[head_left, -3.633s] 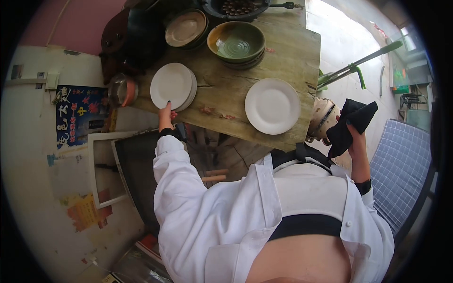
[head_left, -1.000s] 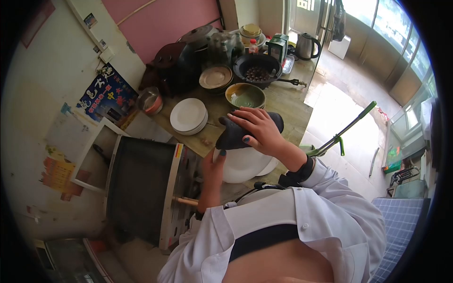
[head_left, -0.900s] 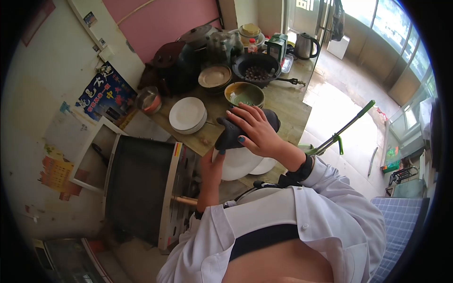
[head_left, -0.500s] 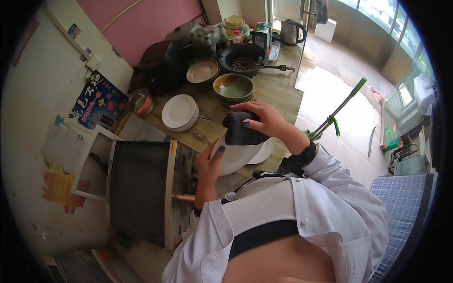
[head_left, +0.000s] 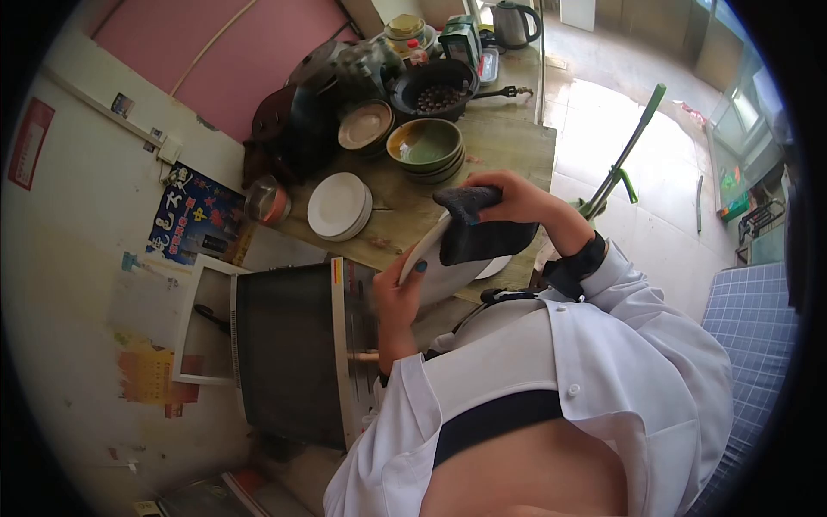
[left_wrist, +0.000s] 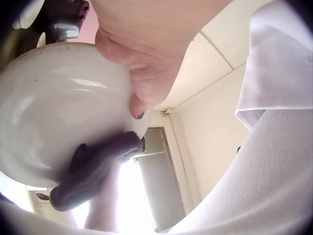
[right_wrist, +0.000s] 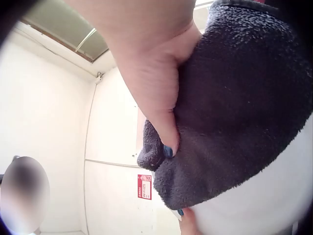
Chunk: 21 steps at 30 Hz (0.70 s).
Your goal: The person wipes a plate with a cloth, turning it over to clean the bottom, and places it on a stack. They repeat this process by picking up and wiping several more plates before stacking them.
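In the head view my left hand (head_left: pixel 396 297) grips a white plate (head_left: pixel 428 289) by its left rim, thumb on the upper face. The plate is tilted, held over the table's front edge. My right hand (head_left: pixel 517 202) holds a dark grey cloth (head_left: pixel 489 239), folded over the plate's far right rim and covering much of its face. The right wrist view shows the fuzzy cloth (right_wrist: pixel 239 107) pinched under the right thumb, against the plate (right_wrist: pixel 264 196). From the left wrist view, the plate's glossy surface (left_wrist: pixel 49 107) shows, with the cloth across its lower edge.
Another white plate (head_left: pixel 494 268) lies on the wooden table (head_left: pixel 517 159) behind the held one. To the left stands a stack of white plates (head_left: pixel 338 205); beyond are green bowls (head_left: pixel 425 146), a black pan (head_left: pixel 435 86) and a kettle (head_left: pixel 514 24). A dark-fronted appliance (head_left: pixel 284 345) stands at left.
Earlier my left hand was at the plate stack and the cloth hung off to the right. Over the last second the held plate has tilted up, and the cloth has shifted to its right rim.
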Motion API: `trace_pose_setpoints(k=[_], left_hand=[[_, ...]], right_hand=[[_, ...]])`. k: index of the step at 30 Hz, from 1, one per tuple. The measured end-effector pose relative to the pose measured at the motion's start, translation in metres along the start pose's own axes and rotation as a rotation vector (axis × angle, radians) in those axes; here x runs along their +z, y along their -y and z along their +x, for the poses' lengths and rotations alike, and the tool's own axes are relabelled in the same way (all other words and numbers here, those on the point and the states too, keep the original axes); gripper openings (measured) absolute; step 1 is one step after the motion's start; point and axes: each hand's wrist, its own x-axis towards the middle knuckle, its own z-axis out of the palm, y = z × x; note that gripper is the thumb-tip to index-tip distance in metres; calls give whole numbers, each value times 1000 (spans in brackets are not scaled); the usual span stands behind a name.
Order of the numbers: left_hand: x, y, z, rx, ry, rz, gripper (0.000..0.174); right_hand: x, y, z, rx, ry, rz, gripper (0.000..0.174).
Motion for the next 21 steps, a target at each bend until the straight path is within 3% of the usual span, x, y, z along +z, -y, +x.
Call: trace_pose_setpoints(k=[2,4,5,7,8,10,11,13,14,16,21], left_hand=[[-1,-1,0,-6,-19,31,30],[0,-2,-1,-81,-59,-25,32],[3,-3,-1,-85,-56,-24,32],[9,-6,2,-124,-215,-226,32],[7,0,3,-196,-226,-312,32],[10,2,8,-240,-251,-406,32],[12,2,9,-283,-275,-500,33],[15,6,10,-320,-281,-559,33],[17,8,12,-355,-288,-623,33],[17,14,13,-360,-284,-626,32],[24,13,17,-351,-344,-622,29]], right_hand=[[3,-2,-2,-75,-71,-66,39],[7,-5,-4,-206,-299,-306,41],[10,-8,-5,-202,-300,-304,41],[19,-13,-5,-92,-601,-278,47],[25,-13,-3,-91,-601,-277,47],[36,-8,2,24,-1028,-782,47],[36,-12,1,27,-1030,-778,47],[35,-21,0,44,-814,-741,45],[34,-23,0,47,-821,-737,45],[33,-19,0,163,-502,-547,42],[62,-3,-4,38,-500,-611,33]])
